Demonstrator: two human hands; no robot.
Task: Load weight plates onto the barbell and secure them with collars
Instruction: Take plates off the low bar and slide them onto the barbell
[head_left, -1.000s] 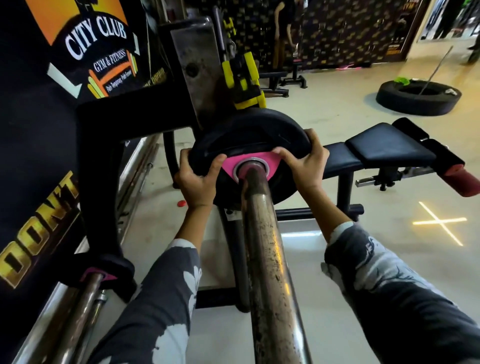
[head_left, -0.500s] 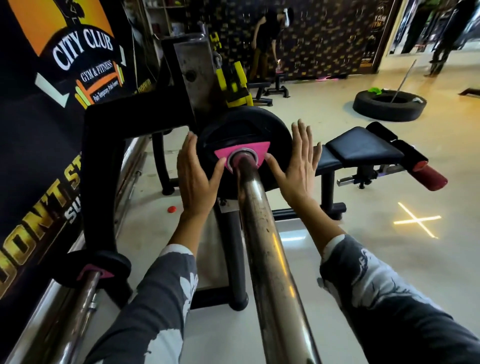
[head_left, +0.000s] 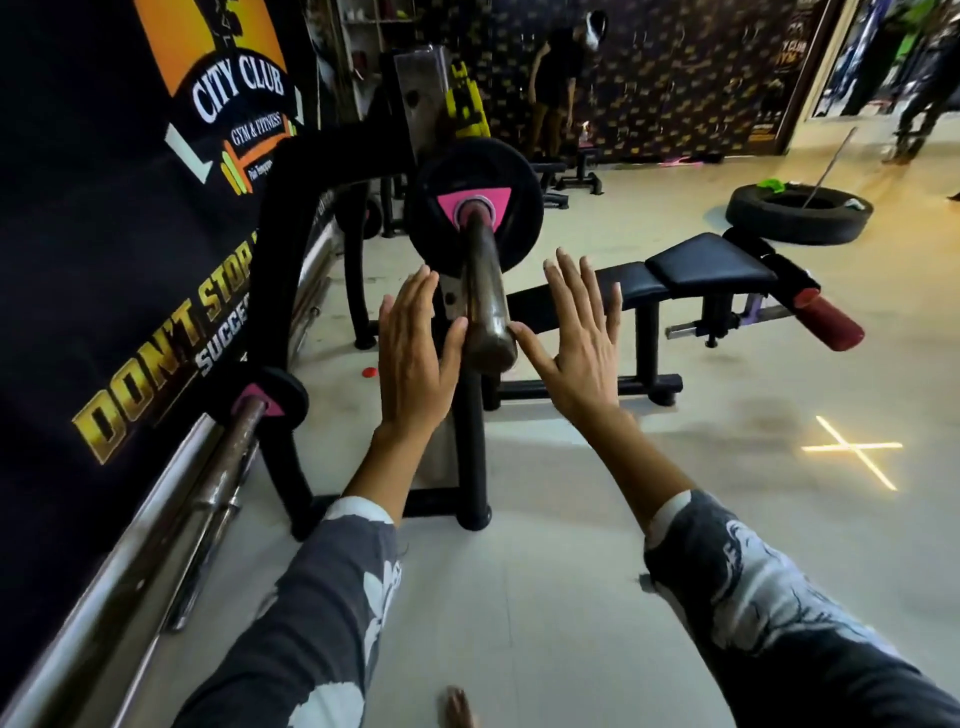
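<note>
while both hands (head_left: 415, 358) (head_left: 576, 343) spread empty, plate (head_left: 475, 208) sits on barbell (head_left: 483, 291).

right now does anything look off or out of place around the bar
One thing: the black plate sits on the bar sleeve with no collar in view outside it, so nothing locks it yet. Both the left hand and right hand are open and off it.

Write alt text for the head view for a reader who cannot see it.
Two open hands, left hand and right hand, hover either side of a barbell sleeve, holding nothing. A black weight plate with a pink centre sits further up the sleeve; no collar shows.
</note>
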